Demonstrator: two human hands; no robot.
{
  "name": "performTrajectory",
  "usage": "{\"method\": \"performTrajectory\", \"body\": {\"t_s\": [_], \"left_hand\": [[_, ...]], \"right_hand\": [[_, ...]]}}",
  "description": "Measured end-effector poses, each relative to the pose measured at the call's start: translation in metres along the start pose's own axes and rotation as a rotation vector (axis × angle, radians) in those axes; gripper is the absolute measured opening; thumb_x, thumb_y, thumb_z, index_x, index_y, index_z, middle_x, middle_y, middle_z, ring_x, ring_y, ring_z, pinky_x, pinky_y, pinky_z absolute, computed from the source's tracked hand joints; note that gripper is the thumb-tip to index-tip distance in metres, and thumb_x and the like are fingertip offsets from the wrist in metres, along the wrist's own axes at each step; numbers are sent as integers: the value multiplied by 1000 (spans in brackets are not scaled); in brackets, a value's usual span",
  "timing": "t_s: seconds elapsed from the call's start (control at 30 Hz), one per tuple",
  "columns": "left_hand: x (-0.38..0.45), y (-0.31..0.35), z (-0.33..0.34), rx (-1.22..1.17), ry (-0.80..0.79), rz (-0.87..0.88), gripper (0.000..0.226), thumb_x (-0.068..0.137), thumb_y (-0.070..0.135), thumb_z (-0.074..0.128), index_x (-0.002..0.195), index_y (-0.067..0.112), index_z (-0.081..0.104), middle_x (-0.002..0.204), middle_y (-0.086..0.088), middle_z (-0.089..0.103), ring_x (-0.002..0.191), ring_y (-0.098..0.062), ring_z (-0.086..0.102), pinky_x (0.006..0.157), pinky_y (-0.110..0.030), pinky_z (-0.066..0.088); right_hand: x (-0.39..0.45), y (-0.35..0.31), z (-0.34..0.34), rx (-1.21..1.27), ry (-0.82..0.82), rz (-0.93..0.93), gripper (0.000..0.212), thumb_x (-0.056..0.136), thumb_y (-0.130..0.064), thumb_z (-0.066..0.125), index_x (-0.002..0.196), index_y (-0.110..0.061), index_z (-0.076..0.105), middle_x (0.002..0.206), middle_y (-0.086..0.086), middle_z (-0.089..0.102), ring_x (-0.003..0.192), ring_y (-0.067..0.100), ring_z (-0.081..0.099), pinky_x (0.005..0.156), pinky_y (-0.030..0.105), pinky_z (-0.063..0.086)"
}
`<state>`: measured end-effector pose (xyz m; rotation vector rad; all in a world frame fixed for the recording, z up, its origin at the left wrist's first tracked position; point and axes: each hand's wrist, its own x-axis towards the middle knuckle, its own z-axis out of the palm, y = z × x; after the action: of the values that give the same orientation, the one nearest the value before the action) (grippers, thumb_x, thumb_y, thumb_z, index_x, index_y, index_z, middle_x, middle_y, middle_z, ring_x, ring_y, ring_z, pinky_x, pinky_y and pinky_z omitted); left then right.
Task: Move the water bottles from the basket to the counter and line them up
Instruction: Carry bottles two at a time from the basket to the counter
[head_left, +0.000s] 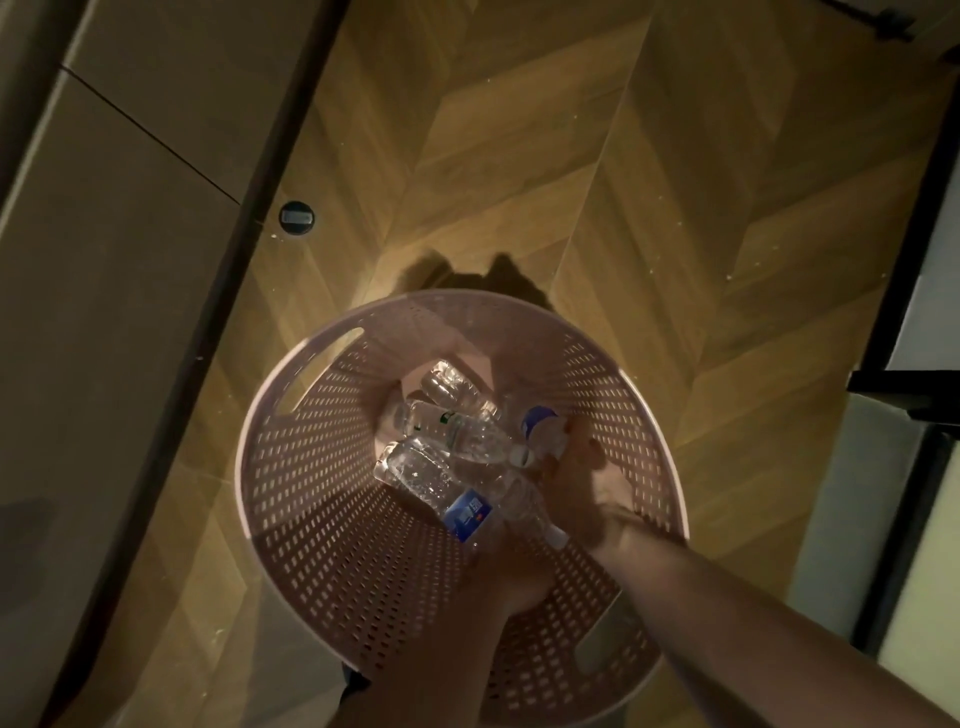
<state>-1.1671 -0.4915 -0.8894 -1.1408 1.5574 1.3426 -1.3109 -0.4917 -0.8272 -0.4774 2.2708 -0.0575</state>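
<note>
While both arms reach into the pink basket, left hand grips a blue-labelled bottle. Right hand, inside the basket, blurred; grip cannot be told.

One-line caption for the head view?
Both hands reach into a pink perforated basket on a wood floor, the left hand holding a blue-labelled water bottle.

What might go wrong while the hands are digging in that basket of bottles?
1. The bottles lie piled across each other in the basket, so pulling one out may tumble the others.
2. The left hand seems to hold the blue-label bottle near its cap end; its heavy body could slip from that grip.
3. The light is dim and the right hand looks blurred, so a grab could miss.
</note>
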Motion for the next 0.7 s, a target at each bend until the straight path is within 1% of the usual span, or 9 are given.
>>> {"method": "performTrajectory", "body": {"t_s": [0.07, 0.17, 0.2, 0.33, 0.43, 0.47, 0.53, 0.6, 0.7], "left_hand": [[0, -3, 3, -47, -71, -46, 69, 91, 65, 32, 151, 32, 43, 154, 5, 46, 144, -24, 43, 122, -44, 33], [26, -17, 20, -10, -82, -116, 99, 72, 83, 16, 159, 38, 26, 168, 1, 28, 154, -28, 28, 127, -52, 19], [36, -21, 24, -47, -91, -152, 100, 70, 83, 15, 160, 41, 22, 170, -1, 26, 154, -29, 27, 127, -54, 17], [52, -31, 33, -94, -85, -171, 105, 56, 85, 21, 152, 45, 32, 161, -4, 42, 145, -27, 42, 122, -52, 32], [67, -35, 38, -77, -72, -162, 105, 66, 87, 12, 162, 45, 15, 168, -1, 29, 154, -31, 28, 126, -54, 21], [85, -45, 49, -107, -45, -178, 102, 70, 89, 7, 161, 45, 17, 168, -2, 28, 154, -32, 27, 125, -56, 20], [107, -56, 63, -194, -38, -212, 110, 65, 95, -2, 155, 41, 33, 162, -5, 41, 145, -30, 41, 120, -57, 30], [86, -45, 48, -205, -5, -229, 96, 80, 84, 5, 147, 30, 48, 150, -7, 54, 135, -29, 51, 117, -54, 36], [-10, 12, -6, -131, 21, -163, 53, 111, 44, 21, 152, 21, 46, 157, -6, 48, 146, -29, 42, 123, -47, 27]], "right_hand": [[-6, -2, -2, -65, -4, -27, 48, 109, -42, 53, 139, -15, 26, 108, -3, 56, 80, 15, 49, 71, 22, 39], [-7, -3, -3, 1, -25, -3, 36, 111, -35, 51, 134, -16, 31, 96, -2, 59, 60, 4, 44, 44, 13, 37], [-7, -3, -1, -7, 0, -31, 36, 111, -34, 52, 135, -15, 33, 94, -3, 57, 59, 2, 43, 42, 12, 37], [-4, 5, 6, -48, -29, -99, 33, 111, -37, 48, 133, -17, 36, 117, 3, 63, 84, 18, 58, 72, 25, 42], [0, 14, 14, -92, -46, -96, 7, 113, -40, 40, 114, -35, 45, 115, 2, 69, 73, 12, 62, 64, 23, 47], [-1, 16, 16, -99, -22, -89, 7, 112, -38, 40, 116, -37, 46, 118, 6, 69, 79, 16, 66, 67, 27, 51], [-1, 18, 20, -125, -31, -60, 29, 107, -33, 47, 132, -18, 45, 120, 14, 62, 97, 33, 66, 80, 37, 53], [-2, 19, 20, -96, -20, -49, 33, 104, -28, 50, 130, -10, 44, 117, 17, 61, 99, 37, 64, 82, 42, 54], [-2, 10, 13, -87, -26, -26, 34, 103, -23, 54, 134, -13, 44, 114, 13, 66, 89, 29, 64, 76, 36, 52]]}}
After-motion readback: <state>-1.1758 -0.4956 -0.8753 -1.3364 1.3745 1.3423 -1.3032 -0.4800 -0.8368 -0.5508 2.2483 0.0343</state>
